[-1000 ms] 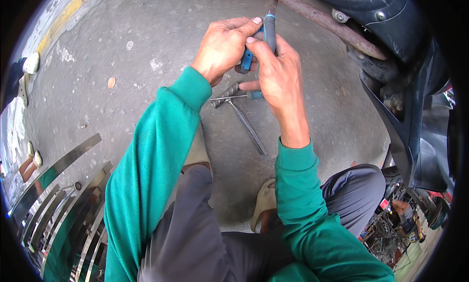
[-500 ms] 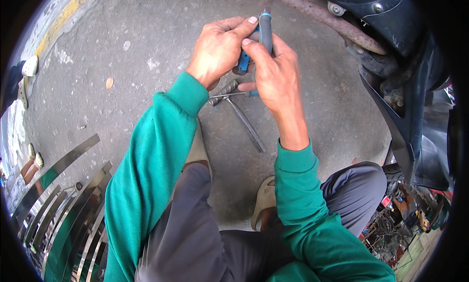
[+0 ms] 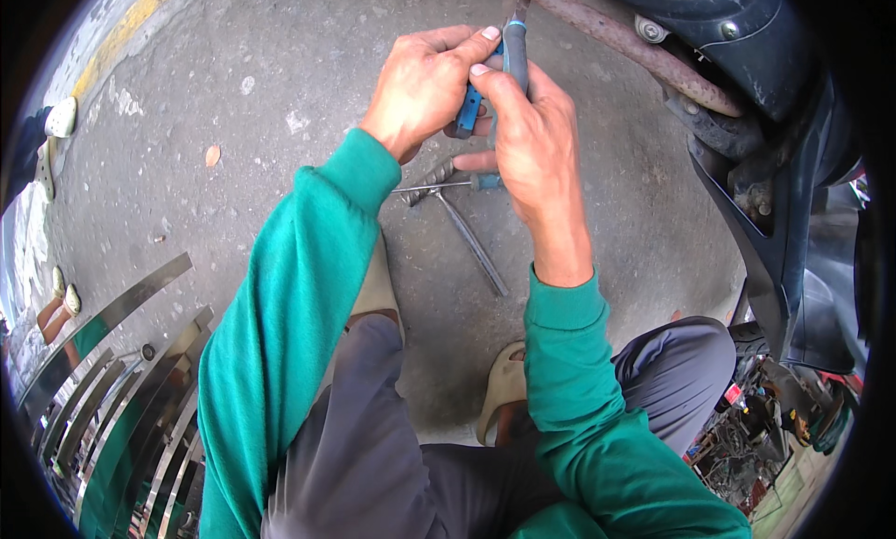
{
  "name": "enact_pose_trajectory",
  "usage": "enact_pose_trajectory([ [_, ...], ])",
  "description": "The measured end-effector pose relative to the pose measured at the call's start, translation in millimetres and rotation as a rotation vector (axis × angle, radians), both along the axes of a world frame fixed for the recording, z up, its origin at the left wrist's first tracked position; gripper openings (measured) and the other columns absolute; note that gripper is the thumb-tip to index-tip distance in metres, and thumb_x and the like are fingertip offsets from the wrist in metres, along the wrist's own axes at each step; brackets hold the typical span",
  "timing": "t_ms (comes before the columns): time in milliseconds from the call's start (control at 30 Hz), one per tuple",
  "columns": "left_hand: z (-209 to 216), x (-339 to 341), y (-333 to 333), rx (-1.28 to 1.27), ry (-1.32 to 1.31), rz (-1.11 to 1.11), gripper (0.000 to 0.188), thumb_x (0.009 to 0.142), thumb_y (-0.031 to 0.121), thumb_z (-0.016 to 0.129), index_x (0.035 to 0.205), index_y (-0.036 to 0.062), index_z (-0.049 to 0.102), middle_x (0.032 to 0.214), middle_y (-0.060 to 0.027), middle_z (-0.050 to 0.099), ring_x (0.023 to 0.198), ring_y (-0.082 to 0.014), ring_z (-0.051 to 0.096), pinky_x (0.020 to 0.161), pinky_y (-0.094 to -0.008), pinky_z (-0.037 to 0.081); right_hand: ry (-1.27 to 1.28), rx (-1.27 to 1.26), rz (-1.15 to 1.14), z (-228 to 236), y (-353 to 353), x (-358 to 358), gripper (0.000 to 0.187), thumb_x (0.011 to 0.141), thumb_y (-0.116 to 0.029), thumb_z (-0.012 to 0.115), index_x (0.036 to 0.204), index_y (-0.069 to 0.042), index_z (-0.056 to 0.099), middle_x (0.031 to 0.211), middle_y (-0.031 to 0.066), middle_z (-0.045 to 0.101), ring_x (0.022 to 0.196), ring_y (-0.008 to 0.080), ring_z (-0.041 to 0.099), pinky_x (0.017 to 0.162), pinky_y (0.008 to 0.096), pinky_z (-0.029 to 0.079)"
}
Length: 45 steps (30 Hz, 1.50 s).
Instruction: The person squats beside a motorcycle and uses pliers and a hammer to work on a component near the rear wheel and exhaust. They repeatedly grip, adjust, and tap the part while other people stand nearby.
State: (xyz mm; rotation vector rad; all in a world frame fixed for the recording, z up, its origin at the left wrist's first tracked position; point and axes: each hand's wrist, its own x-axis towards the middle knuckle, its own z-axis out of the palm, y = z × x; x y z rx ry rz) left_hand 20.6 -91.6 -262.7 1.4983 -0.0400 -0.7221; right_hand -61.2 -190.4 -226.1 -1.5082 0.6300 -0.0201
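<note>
A pair of pliers (image 3: 514, 56) with grey and blue handles is held at the top, its metal jaws pointing away from me. My left hand (image 3: 420, 86) is closed, thumb and fingers pinching the pliers near the far handle. Wrapped about the handles is my right hand (image 3: 537, 138), thumb lying along the grey grip and one finger sticking out to the left. The jaws reach the rusty pipe; what they bite on is too small to tell. Below the hands lie a T-handle wrench (image 3: 469, 240) and a screwdriver (image 3: 485, 181) with a blue handle, partly covered by my right hand.
A rusty pipe (image 3: 635, 49) and dark vehicle panels (image 3: 793, 231) fill the right side. Curved metal strips (image 3: 140, 399) stand at lower left. Parts and tools lie heaped (image 3: 747, 436) at lower right. Another person's shoes (image 3: 60, 117) show at far left.
The pliers and both hands have shifted very slightly to the right, and the view has moved a little. Both hands keep their hold.
</note>
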Motion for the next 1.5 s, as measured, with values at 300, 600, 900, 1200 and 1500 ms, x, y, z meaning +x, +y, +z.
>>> enact_pose_trajectory([
  [300, 16, 11, 9, 0.108, -0.162, -0.079, 0.036, 0.103, 0.032, 0.068, 0.109, -0.002, 0.077, 0.089, -0.0091, 0.072, 0.065, -0.0135, 0.065, 0.055, -0.0306, 0.053, 0.006, 0.242, -0.059, 12, 8, 1, 0.046, 0.1, -0.038, 0.057, 0.126, 0.0, 0.059, 0.103, 0.0151, 0.067, 0.077, 0.0261, 0.074, 0.049, 0.0331, 0.058],
  [600, 20, 21, 6, 0.211, -0.366, -0.224, 0.034, 0.102, 0.026, 0.064, 0.118, -0.0007, 0.078, 0.087, -0.0088, 0.073, 0.071, -0.015, 0.067, 0.053, -0.0319, 0.053, 0.005, 0.274, -0.168, 4, 15, 5, 0.031, 0.102, -0.032, 0.054, 0.117, -0.004, 0.057, 0.085, 0.0087, 0.065, 0.061, 0.018, 0.063, 0.042, 0.0277, 0.039],
  [900, 14, 22, 7, 0.195, -0.491, -0.217, 0.033, 0.103, 0.028, 0.064, 0.104, -0.0011, 0.079, 0.081, -0.0085, 0.072, 0.063, -0.0137, 0.061, 0.055, -0.0304, 0.051, -0.043, 0.342, -0.165, -3, 18, 7, 0.024, 0.107, -0.026, 0.05, 0.119, -0.005, 0.054, 0.085, 0.0102, 0.064, 0.054, 0.0187, 0.06, 0.036, 0.0274, 0.032],
  [1200, 28, 8, -4, 0.35, -0.307, -0.231, 0.043, 0.102, 0.036, 0.059, 0.12, 0.0013, 0.077, 0.089, -0.02, 0.077, 0.086, -0.0294, 0.077, 0.084, -0.0406, 0.06, -0.121, 0.412, -0.16, -18, -5, -7, 0.021, 0.107, -0.023, 0.055, 0.115, -0.004, 0.054, 0.082, 0.0105, 0.064, 0.046, 0.0134, 0.053, 0.035, 0.0248, 0.034],
  [1500, 23, -16, -11, 0.037, -0.111, -0.113, 0.045, 0.103, 0.041, 0.065, 0.116, -0.0006, 0.075, 0.094, -0.0098, 0.073, 0.081, -0.0171, 0.071, 0.073, -0.0312, 0.057, -0.139, 0.552, -0.004, -23, -33, -19, 0.039, 0.106, -0.032, 0.048, 0.133, -0.004, 0.055, 0.12, 0.0126, 0.066, 0.097, 0.0283, 0.072, 0.06, 0.0433, 0.062],
])
